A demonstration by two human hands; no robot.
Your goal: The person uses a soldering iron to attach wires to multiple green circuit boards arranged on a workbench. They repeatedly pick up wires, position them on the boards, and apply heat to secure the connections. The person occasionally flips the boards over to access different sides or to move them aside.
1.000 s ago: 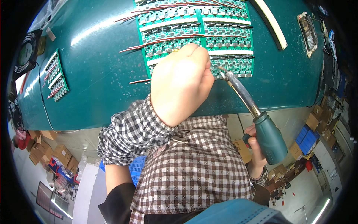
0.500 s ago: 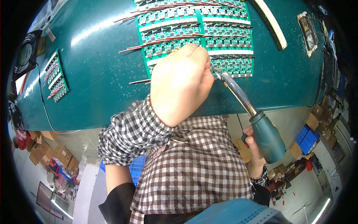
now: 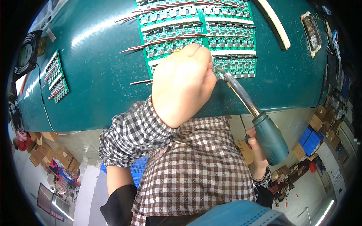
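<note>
A panel of green circuit boards (image 3: 233, 69) lies on the table, with rows of small parts, white strips and black and red-brown wires (image 3: 166, 40) across it. My left hand (image 3: 184, 81) is closed over the panel's near edge, its fingertips pinched close to the boards; what they hold is hidden. In my right hand (image 3: 258, 154) is a soldering iron (image 3: 272, 137) with a thick green handle and a metal barrel. Its tip points up and left, ending at the near row of boards beside my left fingertips. The iron's handle hides most of the right fingers.
A smaller board panel with wires (image 3: 57, 77) lies at the left, near a black fan (image 3: 28, 54). A black-and-white curved strip (image 3: 273, 24) and a soiled, pale-edged tray (image 3: 311, 34) lie at the right. The green table's front edge (image 3: 94, 127) runs before my apron.
The soldering iron's tip has shifted very slightly near the left fingertips. My left hand and the boards stay in place.
</note>
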